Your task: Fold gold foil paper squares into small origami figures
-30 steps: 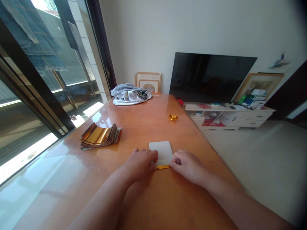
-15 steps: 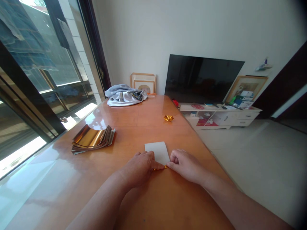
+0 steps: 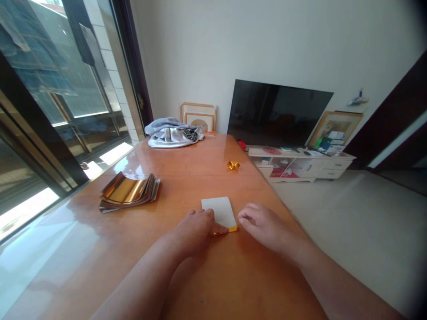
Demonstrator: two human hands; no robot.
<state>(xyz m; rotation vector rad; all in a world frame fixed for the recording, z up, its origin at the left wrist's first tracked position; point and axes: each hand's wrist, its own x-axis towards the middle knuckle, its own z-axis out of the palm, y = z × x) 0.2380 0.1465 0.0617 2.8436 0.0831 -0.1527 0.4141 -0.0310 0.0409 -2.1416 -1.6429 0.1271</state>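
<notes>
A small sheet of gold foil paper [image 3: 224, 210] lies white side up on the wooden table. A narrow gold strip is folded over along its near edge. My left hand [image 3: 197, 231] holds the sheet down, its index finger stretched along the fold and the other fingers curled. Just right of the sheet and apart from it, my right hand [image 3: 259, 223] is closed loosely, with nothing visible in it. A folded gold foil piece [image 3: 233, 165] sits farther back on the table. To the left lies a stack of gold foil sheets [image 3: 128, 192], curled upward at the sides.
Bundled grey satiny cloth [image 3: 174, 133] lies at the far end of the glossy wooden table [image 3: 187, 178]. Picture frames [image 3: 199, 116] lean against the wall behind. A large television [image 3: 278, 113] stands on a white cabinet [image 3: 310, 168] to the right; a glass door is at left.
My right hand has let go of the folded edge and moved slightly right, uncovering the gold strip's right end. My left hand stays on the sheet. The view has shifted slightly.
</notes>
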